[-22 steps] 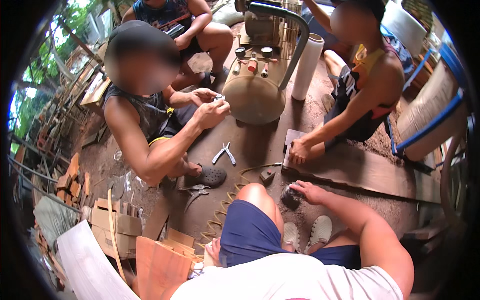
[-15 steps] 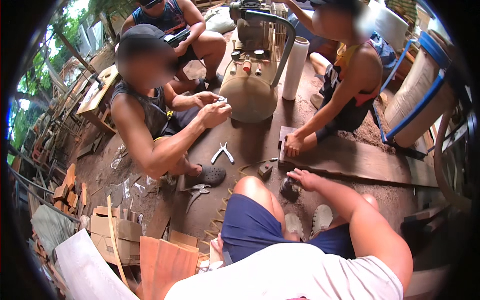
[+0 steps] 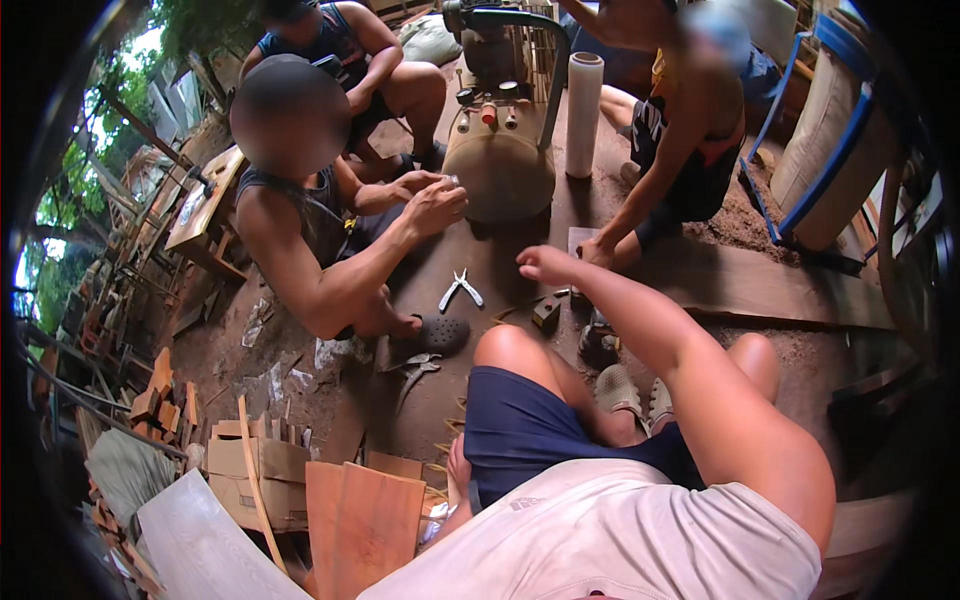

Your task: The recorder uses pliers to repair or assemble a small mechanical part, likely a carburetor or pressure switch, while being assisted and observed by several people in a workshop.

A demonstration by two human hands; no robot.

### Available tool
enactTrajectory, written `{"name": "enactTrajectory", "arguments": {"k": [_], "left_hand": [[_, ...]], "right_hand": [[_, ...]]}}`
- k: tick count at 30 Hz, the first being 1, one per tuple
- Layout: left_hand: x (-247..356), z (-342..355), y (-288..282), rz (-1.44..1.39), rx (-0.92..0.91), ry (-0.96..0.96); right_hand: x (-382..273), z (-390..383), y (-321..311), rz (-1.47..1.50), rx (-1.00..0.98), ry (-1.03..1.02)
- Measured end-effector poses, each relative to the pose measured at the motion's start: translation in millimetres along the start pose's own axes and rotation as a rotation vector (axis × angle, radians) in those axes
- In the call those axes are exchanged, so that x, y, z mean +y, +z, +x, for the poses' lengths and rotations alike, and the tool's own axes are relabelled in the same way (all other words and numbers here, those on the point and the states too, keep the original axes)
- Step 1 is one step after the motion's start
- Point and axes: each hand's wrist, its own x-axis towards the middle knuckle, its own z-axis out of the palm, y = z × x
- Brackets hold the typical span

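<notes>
My right hand (image 3: 547, 266) is raised over the ground in front of my knees, fingers partly bent and apart, with nothing visible in it. Below it, a dark handheld tool (image 3: 598, 343) stands near my feet beside a small dark block (image 3: 546, 312). Past my hand, a co-worker's hand (image 3: 597, 252) rests at the end of a long wooden plank (image 3: 750, 285). My left hand (image 3: 459, 470) is low beside my left thigh, mostly hidden, so its fingers do not show clearly. Spread pliers (image 3: 460, 290) lie on the ground to the left.
An air compressor (image 3: 498, 180) stands ahead, beside a white roll (image 3: 584, 115). At left a co-worker (image 3: 300, 230) holds a small object in both hands. Metal snips (image 3: 418, 372) lie near that person's shoe. Wooden boards (image 3: 365, 520) and a cardboard box (image 3: 258, 480) are at lower left.
My right hand has lifted off the dark tool and moved up and to the left. The tool stays on the ground. The whole view has shifted slightly.
</notes>
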Motion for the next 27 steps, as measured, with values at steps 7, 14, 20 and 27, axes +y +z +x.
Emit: {"name": "enactTrajectory", "arguments": {"k": [7, 14, 20, 27], "left_hand": [[5, 25, -17, -0.343, -0.301, -0.324], [-19, 38, -4, -0.286, -0.331, -0.321], [-33, 51, -2, -0.237, -0.332, -0.338], [-33, 38, 2, -0.195, -0.362, -0.367]], "right_hand": [[-46, 63, -23, 0.637, 0.137, 0.129], [-53, 146, -47, 1.065, 0.237, 0.322], [-59, 183, -49, 1.187, 0.114, 0.373], [-63, 200, -57, 1.011, 0.220, 0.335]]}}
